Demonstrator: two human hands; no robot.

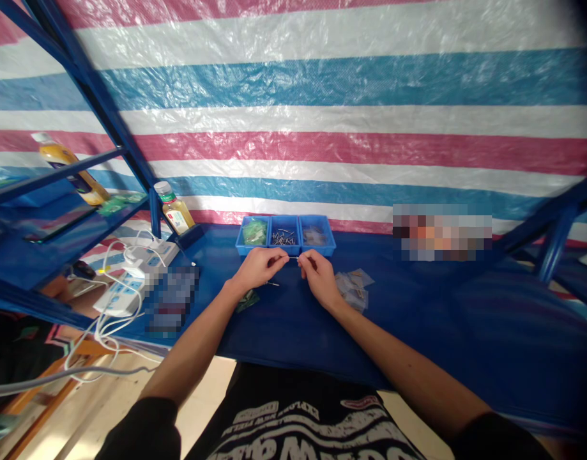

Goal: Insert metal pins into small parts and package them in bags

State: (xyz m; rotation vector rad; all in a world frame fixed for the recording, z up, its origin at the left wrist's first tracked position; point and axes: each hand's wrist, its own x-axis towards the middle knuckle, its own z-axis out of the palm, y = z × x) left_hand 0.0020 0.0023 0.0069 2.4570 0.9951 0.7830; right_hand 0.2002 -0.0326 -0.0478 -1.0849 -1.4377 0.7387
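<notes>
The thin metal pin [293, 259] is being pinched at its ends, with the left hand [257, 267] and right hand [319, 278] both closing on it, fingertips working close together for control, just before the blue divided tray [284, 218], above the blue mat [293, 326], beside small plastic packets [353, 289]

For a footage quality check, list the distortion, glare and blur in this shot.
Head view: wide-angle distortion bows the blue steel shelf post and the striped tarpaulin; the tarpaulin's creases catch bright glare; one pixelated patch blurs the area right of the bins, another the area near the power strips; the top-right corner falls dark.
</notes>
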